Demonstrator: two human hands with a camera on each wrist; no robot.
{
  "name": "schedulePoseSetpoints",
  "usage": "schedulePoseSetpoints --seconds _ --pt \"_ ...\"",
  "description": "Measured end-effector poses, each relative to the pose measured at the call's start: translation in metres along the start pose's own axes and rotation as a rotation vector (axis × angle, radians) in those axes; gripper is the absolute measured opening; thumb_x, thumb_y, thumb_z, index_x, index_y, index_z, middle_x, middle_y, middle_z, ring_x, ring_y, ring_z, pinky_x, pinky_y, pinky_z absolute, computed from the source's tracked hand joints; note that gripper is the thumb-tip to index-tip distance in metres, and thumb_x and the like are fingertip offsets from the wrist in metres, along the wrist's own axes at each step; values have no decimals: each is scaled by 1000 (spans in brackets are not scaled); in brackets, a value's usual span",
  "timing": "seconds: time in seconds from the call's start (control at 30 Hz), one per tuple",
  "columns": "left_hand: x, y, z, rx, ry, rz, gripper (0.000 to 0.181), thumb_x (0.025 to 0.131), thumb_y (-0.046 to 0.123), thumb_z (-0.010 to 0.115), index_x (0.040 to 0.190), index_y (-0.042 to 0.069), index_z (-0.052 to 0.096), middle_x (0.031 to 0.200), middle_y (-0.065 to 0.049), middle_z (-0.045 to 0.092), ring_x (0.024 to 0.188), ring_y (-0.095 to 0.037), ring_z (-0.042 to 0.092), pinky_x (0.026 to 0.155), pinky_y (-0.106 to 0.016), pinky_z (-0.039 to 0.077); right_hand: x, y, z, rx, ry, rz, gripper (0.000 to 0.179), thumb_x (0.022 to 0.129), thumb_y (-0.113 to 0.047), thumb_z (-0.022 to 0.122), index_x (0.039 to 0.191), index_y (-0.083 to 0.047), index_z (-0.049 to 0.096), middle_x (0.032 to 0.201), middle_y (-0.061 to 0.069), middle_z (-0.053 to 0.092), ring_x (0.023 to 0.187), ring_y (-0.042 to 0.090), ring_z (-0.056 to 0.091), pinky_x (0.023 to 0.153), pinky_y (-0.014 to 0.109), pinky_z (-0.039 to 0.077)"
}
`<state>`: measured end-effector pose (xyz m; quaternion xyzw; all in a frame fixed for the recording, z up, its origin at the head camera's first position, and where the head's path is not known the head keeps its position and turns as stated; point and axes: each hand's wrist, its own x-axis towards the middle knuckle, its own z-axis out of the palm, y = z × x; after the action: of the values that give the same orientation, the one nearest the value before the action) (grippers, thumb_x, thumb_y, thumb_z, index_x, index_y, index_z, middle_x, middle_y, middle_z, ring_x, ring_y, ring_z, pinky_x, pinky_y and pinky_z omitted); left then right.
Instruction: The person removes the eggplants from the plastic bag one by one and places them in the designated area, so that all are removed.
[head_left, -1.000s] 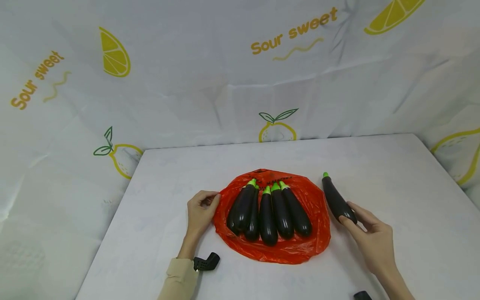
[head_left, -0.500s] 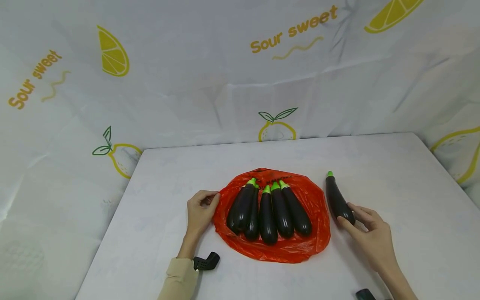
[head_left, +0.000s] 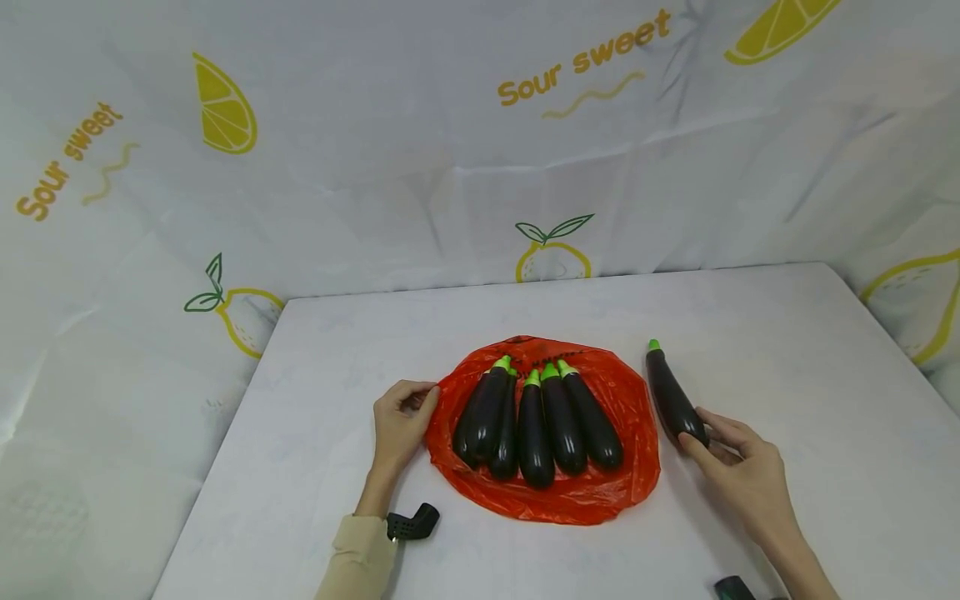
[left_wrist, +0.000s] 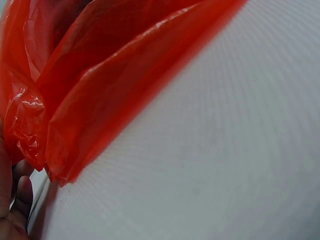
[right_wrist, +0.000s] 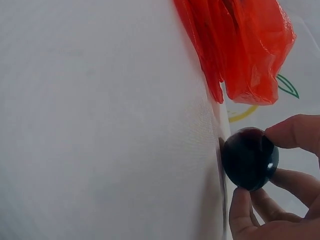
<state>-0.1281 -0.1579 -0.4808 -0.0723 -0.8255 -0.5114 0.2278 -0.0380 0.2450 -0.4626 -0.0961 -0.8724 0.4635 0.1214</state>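
My right hand (head_left: 738, 467) pinches the round lower end of a dark eggplant (head_left: 672, 398), whose green tip points away from me, just right of the bag. In the right wrist view that eggplant (right_wrist: 250, 159) appears end-on between thumb and fingers. A red plastic bag (head_left: 600, 504) lies spread on the table, with several eggplants (head_left: 534, 433) side by side on it, green ends toward the back. At the bag's left edge, my left hand (head_left: 401, 421) pinches the plastic between thumb and fingers. The left wrist view shows the bag's folded rim (left_wrist: 125, 85) beside the fingers.
The white table (head_left: 360, 333) reaches back to a pale curtain (head_left: 360, 167) printed with lemons and lettering. A black wrist device (head_left: 415, 524) sits on the left wrist, and part of another (head_left: 733, 588) shows near the right wrist.
The eggplant in my right hand swung slightly right, then back a little to the left. My left hand and the bag look still.
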Motion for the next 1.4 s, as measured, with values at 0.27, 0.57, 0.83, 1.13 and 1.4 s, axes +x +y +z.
schedulePoseSetpoints --seconds 0.27,0.57,0.83,1.13,1.4 --pt "-2 10 -3 -7 3 13 7 87 -6 74 92 -4 77 82 -17 73 71 -16 58 68 -15 50 0 -2 -2 -48 -56 69 57 89 -22 80 135 5 62 129 27 59 81 -28 45 70 -5 42" --pt "-1 10 -4 -23 -7 -1 6 87 -6 74 92 -5 77 81 -18 73 71 -15 58 68 -16 50 0 -5 -2 -78 -39 96 60 87 -24 82 137 3 61 122 28 63 73 -24 49 66 -3 42" --pt "0 11 -5 -30 -10 -10 5 87 -6 73 91 -5 77 80 -18 72 71 -13 58 66 -17 50 -1 -3 0 -104 -18 91 59 89 -25 81 137 4 61 122 24 56 77 -26 42 67 -6 39" --pt "0 12 -4 -44 -12 -11 6 87 -6 74 91 -6 77 80 -18 72 71 -12 58 67 -15 50 -2 -4 1 -97 -7 113 58 89 -24 80 138 2 61 124 24 55 78 -27 41 68 -7 38" --pt "1 11 -4 -51 -13 -10 6 87 -6 73 92 -6 77 81 -18 73 71 -11 58 67 -14 49 -2 -3 1 -103 16 90 55 88 -22 81 135 2 63 121 23 58 78 -26 42 68 -6 38"
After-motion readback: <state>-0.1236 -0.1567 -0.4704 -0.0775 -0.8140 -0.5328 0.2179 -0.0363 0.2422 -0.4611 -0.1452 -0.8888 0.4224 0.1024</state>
